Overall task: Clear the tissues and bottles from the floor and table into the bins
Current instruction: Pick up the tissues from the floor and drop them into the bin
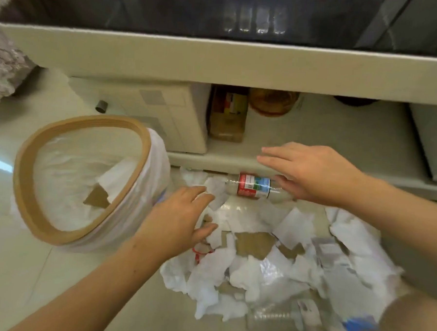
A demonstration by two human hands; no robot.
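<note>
A heap of white tissues (265,266) with brown cardboard scraps covers the floor at centre and right. A clear bottle with a red label (253,186) lies on its side at the heap's far edge, against the table base. My right hand (310,171) hovers over the bottle's right end with fingers spread, thumb close to it, holding nothing. Just right of the bin, my left hand (182,216) reaches over the heap's left edge, fingers apart. A bin with a tan rim (28,196) and white liner stands at left, tissue and cardboard inside. Another clear bottle (277,317) lies at the heap's near edge.
A low table with a dark glass top (217,61) spans the back. On its lower shelf sit a cream box (164,114), a brown packet (227,115) and an amber jar (272,102). A blue object (361,324) lies at bottom right. Pale floor tiles lie at left.
</note>
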